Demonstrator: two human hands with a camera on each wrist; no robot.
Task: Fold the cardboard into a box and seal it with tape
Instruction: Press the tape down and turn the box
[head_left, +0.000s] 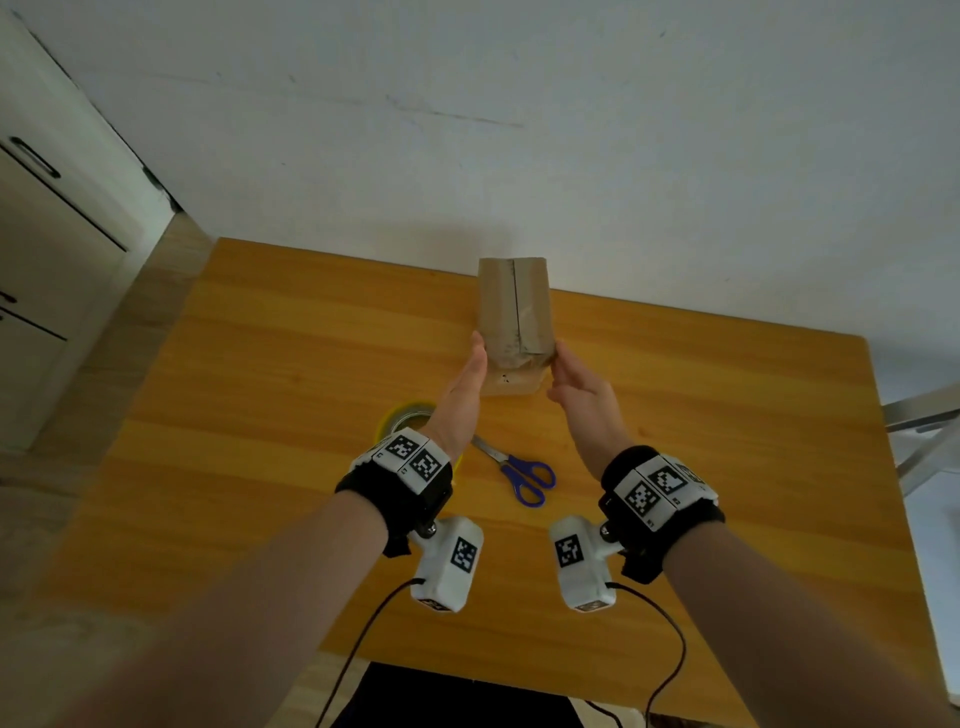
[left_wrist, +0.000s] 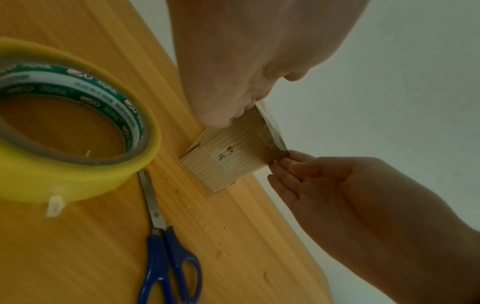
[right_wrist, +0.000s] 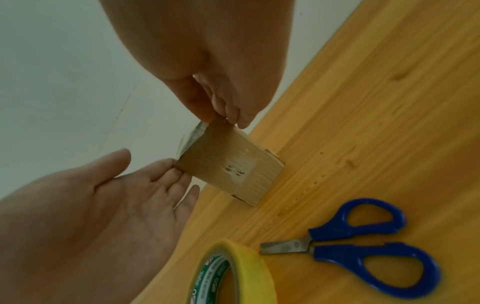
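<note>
A small brown cardboard box (head_left: 501, 306) stands upright on the wooden table (head_left: 260, 415) near its far edge, its top flaps closed along a middle seam. Shiny clear tape (left_wrist: 272, 131) covers the top and folds over an edge. My left hand (head_left: 475, 358) lies flat against the box's left side with straight fingers. My right hand (head_left: 566, 374) touches the right side with its fingertips (left_wrist: 281, 164) at the taped top corner. In the right wrist view the box (right_wrist: 228, 164) sits between both hands, and a torn label patch shows on its near face.
A yellow tape roll (head_left: 400, 418) lies just behind my left wrist, with blue-handled scissors (head_left: 524, 475) beside it between my forearms. A white wall backs the table. A white cabinet (head_left: 52, 234) stands at the left and a metal frame (head_left: 924, 431) at the right.
</note>
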